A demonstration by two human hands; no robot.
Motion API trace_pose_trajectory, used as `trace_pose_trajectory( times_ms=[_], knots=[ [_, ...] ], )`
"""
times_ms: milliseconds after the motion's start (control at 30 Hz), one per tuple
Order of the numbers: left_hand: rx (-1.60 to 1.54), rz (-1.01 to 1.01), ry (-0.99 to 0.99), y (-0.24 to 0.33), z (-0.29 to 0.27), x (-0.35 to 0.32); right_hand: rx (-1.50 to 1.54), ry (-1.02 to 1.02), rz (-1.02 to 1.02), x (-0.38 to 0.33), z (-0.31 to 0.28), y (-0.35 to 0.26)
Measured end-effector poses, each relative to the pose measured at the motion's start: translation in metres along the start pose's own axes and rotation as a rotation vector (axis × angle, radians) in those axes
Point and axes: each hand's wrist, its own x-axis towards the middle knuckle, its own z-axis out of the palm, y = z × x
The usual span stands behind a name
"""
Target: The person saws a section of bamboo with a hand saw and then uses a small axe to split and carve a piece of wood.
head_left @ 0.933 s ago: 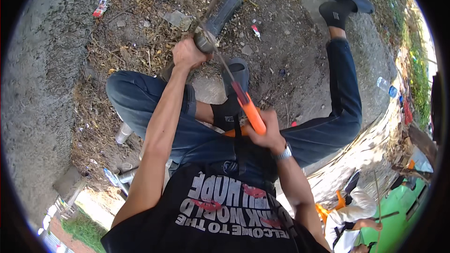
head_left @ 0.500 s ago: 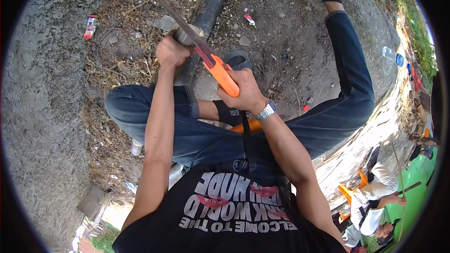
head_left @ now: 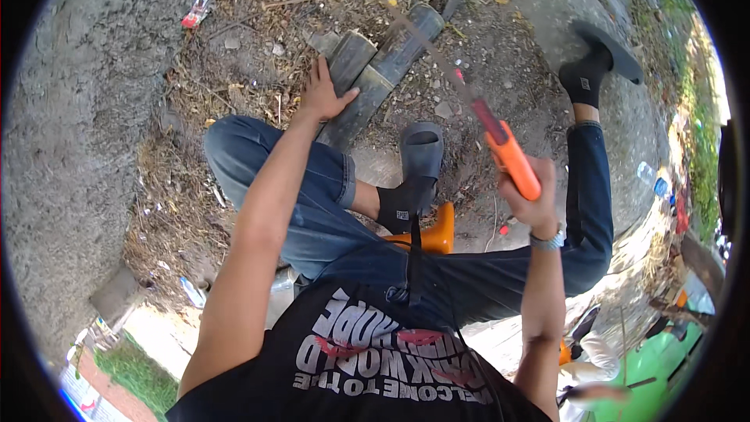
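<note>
My left hand lies with its fingers spread against the lower end of a short dark bamboo piece, its thumb reaching toward a longer bamboo pole. The short piece rests on the ground along the pole's left side and has a pale, rough upper end. My right hand is closed around the orange handle of a handsaw. The saw's thin, blurred blade points up and to the left, over bare dirt, apart from the bamboo.
A rough concrete wall rises at the left. Near my crossed foot are a grey sandal and an orange plastic part. A red packet lies by the wall. At the right are a plastic bottle and, lower down, another person.
The saw has swung right, away from the bamboo, in my right hand. My left hand has loosened from a grip to spread fingers, and the short piece now lies beside the pole.
</note>
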Motion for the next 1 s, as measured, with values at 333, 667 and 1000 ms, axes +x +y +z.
trace_pose_trajectory(
  times_ms=[333,667,1000],
  knots=[
    [0.056,-0.100,-0.076,0.009,-0.004,0.006,-0.209,0.178,-0.094,-0.007,-0.059,-0.022],
    [-0.678,0.449,-0.009,0.155,-0.176,-0.114,-0.282,0.520,-0.162,-0.139,-0.096,-0.070],
    [-0.939,-0.019,0.399,0.011,-0.189,-0.061,-0.053,0.574,-0.072,-0.214,-0.296,-0.142]
  ],
)
